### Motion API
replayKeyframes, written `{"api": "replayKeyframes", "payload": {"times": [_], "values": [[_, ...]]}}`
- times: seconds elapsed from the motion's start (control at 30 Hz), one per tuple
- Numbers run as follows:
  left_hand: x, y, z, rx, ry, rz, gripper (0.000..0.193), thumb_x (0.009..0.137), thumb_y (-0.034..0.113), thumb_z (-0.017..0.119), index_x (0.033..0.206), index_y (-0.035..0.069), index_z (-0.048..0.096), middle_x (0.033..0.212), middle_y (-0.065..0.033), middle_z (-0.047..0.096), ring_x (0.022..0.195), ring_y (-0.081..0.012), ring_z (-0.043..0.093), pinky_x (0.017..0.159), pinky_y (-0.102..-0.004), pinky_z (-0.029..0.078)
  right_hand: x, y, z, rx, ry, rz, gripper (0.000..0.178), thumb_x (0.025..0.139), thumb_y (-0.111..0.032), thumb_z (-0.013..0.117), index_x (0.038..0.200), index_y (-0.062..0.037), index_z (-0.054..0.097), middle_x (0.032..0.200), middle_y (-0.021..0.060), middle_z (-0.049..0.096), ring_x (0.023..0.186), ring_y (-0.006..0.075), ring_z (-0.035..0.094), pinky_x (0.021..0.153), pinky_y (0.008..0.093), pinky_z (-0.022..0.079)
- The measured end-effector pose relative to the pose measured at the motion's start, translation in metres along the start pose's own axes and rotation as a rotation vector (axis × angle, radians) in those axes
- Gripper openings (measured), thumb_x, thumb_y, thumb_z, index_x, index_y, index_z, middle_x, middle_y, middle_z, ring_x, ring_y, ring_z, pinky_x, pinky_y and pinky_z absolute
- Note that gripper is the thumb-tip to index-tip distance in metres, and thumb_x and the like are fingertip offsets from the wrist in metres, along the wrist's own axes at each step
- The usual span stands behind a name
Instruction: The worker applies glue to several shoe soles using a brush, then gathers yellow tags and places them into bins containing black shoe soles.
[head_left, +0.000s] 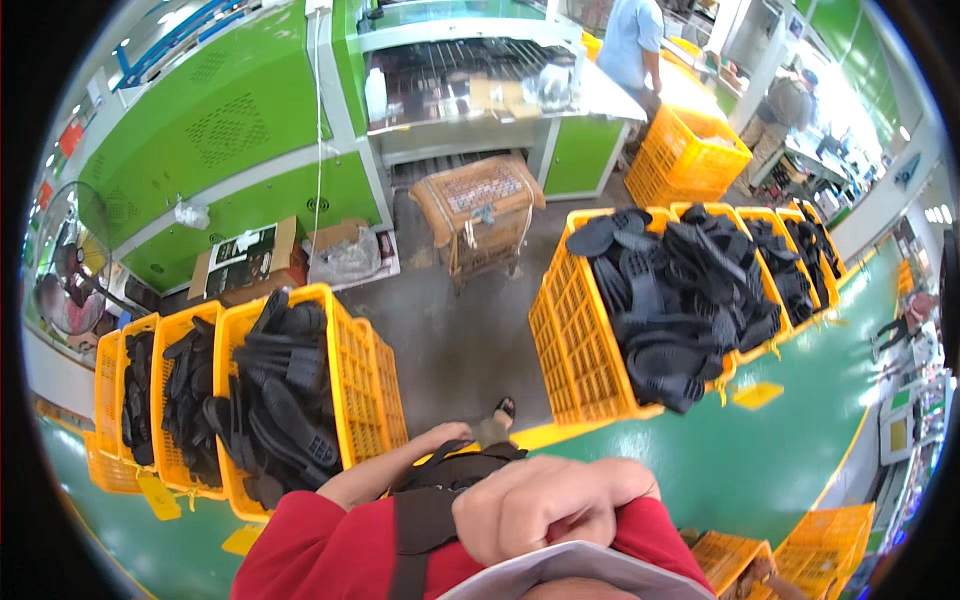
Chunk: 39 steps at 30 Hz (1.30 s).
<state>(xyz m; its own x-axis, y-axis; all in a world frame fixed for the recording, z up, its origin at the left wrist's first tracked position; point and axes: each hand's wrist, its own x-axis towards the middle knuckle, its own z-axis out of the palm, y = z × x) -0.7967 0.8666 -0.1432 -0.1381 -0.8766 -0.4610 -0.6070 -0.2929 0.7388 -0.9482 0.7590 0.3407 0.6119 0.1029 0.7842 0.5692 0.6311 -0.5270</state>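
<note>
My right hand [540, 505] is raised close to the camera, in front of my red-sleeved chest. Its fingers are curled into a fist, and whatever they may hold is hidden. Lower down, my left hand [447, 434] is beside the dark cloth [440, 475] at my waist; its fingers are too small and partly covered to read. To my left, yellow crates [270, 400] hold black shoe soles [285, 390]. Ahead to the right, more yellow crates [575, 340] are heaped with black soles [680, 290]. Both hands are apart from the crates.
A taped brown carton [478, 215] stands ahead by a green machine [230, 130]. Open boxes [250, 262] and a fan [75, 240] are at left. Other people [632, 45] stand farther off near stacked yellow crates [690, 150]. More crates [825, 545] lie behind at right.
</note>
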Motion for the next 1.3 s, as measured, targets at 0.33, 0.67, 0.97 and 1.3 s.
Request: {"api": "replayKeyframes", "payload": {"times": [0.33, 0.67, 0.97, 1.3], "values": [[0.053, -0.142, -0.061, -1.143, 0.278, -0.229, 0.034, 0.078, 0.021, 0.054, 0.102, -0.001, 0.062, 0.094, -0.009, 0.062, 0.085, -0.0183, 0.058, 0.073, -0.0297, 0.048, 0.032, -0.048, -0.206, 0.066, -0.2, 0.13, 0.015, 0.087, -0.009, 0.056, 0.091, 0.002, 0.064, 0.085, 0.0144, 0.06, 0.072, 0.0275, 0.06, 0.064, 0.0344, 0.048], [0.076, -0.1, -0.205, -0.306, 0.622, -0.694, 0.034, 0.079, 0.029, 0.061, 0.101, 0.003, 0.064, 0.096, -0.022, 0.064, 0.096, -0.0356, 0.06, 0.082, -0.0403, 0.048, -0.014, 0.017, -0.379, -0.282, 0.543, 0.883, 0.011, 0.088, -0.004, 0.056, 0.096, 0.0012, 0.062, 0.084, 0.0053, 0.059, 0.077, 0.0103, 0.055, 0.071, 0.024, 0.045], [0.117, -0.236, -0.355, -0.269, 0.417, -0.796, 0.049, 0.087, 0.038, 0.051, 0.116, -0.002, 0.052, 0.112, -0.0266, 0.056, 0.108, -0.0413, 0.052, 0.091, -0.0453, 0.043, 0.073, 0.146, -0.56, -0.586, 0.178, 1.08, 0.025, 0.088, -0.012, 0.057, 0.111, -0.0019, 0.057, 0.095, 0.0091, 0.061, 0.086, 0.0176, 0.06, 0.078, 0.0303, 0.048], [0.074, -0.331, -0.554, -0.938, 0.856, -0.72, 0.031, 0.088, 0.027, 0.054, 0.106, 0.002, 0.059, 0.09, -0.0125, 0.063, 0.086, -0.0183, 0.06, 0.077, -0.0313, 0.049, 0.187, 0.236, -0.742, -0.502, -0.208, 1.225, 0.039, 0.083, -0.016, 0.058, 0.118, 0.0005, 0.053, 0.113, 0.0188, 0.057, 0.107, 0.0301, 0.056, 0.091, 0.0363, 0.045]]}}
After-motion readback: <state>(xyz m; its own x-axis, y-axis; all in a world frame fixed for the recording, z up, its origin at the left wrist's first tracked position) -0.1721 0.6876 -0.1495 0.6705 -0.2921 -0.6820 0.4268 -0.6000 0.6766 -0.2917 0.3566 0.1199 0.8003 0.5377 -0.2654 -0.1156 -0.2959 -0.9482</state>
